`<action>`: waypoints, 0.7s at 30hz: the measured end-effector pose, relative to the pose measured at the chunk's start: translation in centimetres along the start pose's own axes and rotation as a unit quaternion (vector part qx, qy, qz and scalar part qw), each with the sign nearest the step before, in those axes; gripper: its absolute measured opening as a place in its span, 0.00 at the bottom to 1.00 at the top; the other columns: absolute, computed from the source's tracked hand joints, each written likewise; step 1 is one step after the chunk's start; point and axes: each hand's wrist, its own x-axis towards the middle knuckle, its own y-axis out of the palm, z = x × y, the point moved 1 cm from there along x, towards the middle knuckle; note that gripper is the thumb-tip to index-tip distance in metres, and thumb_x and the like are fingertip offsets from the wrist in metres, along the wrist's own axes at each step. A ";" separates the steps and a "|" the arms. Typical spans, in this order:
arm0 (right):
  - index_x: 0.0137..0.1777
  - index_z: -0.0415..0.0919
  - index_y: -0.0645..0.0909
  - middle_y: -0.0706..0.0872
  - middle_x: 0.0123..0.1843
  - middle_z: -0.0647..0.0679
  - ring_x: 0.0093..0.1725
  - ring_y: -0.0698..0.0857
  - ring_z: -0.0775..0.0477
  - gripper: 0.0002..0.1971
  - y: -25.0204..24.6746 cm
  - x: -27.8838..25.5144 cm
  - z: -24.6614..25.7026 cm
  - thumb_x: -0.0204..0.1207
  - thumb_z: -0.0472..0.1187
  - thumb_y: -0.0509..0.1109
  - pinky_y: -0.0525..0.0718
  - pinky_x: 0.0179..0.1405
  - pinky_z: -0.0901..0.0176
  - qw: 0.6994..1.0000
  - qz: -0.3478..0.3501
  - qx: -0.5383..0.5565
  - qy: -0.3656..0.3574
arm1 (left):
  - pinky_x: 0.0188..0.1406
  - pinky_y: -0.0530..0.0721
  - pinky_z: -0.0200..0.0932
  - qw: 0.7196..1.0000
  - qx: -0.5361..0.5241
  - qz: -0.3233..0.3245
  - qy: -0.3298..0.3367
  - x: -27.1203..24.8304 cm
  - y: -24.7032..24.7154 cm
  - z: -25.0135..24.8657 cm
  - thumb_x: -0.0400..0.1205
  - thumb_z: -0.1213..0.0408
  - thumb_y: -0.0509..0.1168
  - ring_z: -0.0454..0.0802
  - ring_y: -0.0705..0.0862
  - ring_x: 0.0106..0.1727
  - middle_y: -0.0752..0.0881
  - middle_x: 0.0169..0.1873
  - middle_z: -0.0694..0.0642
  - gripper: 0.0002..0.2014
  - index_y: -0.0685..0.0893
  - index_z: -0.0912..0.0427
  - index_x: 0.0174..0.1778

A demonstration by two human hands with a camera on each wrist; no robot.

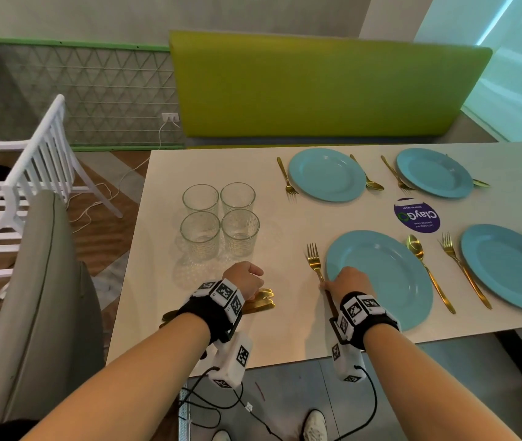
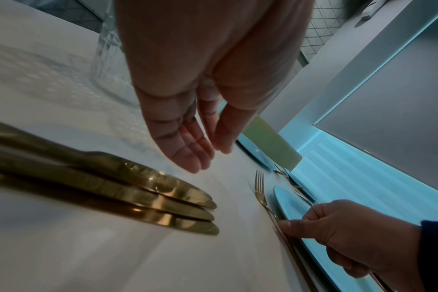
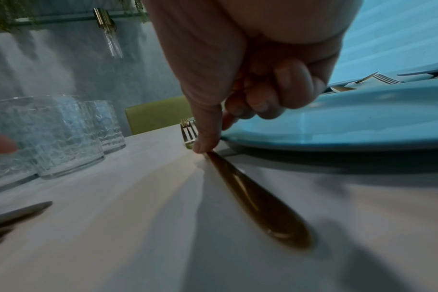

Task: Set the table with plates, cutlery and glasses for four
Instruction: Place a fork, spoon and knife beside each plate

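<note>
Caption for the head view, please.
Right hand sets a gold fork beside a blue plate; four glasses wait.

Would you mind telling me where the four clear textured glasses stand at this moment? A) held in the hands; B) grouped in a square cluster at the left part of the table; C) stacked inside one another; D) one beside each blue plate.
B: the four clear textured glasses stand clustered two by two on the white table, apart from the blue plates.
</note>
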 end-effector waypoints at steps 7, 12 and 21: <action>0.28 0.42 0.68 0.73 0.28 0.49 0.35 0.77 0.45 0.23 -0.6 -1.4 0.0 0.78 0.58 0.63 0.73 0.35 0.58 0.999 -0.003 0.036 -0.023 | 0.69 0.78 0.44 0.991 0.128 -0.028 -0.009 -0.3 -1.7 1.1 0.77 0.64 0.70 0.55 0.78 0.68 0.79 0.66 0.58 0.22 0.76 0.58 0.68; 0.38 0.40 0.77 0.81 0.37 0.45 0.44 0.83 0.43 0.18 -0.8 -3.5 0.4 0.79 0.55 0.63 0.81 0.45 0.54 0.998 0.020 0.027 -0.056 | 0.69 0.77 0.48 0.934 0.352 -0.038 -0.041 -1.4 -3.7 2.8 0.74 0.59 0.73 0.60 0.73 0.71 0.69 0.70 0.62 0.34 0.66 0.60 0.73; 0.49 0.36 0.82 0.87 0.52 0.41 0.54 0.84 0.42 0.16 -0.2 -6.7 1.6 0.81 0.50 0.63 0.82 0.54 0.54 0.995 0.026 -0.001 -0.097 | 0.67 0.76 0.43 0.860 0.506 0.003 0.063 -2.6 -4.9 6.6 0.84 0.66 0.58 0.56 0.77 0.69 0.75 0.68 0.61 0.16 0.78 0.64 0.67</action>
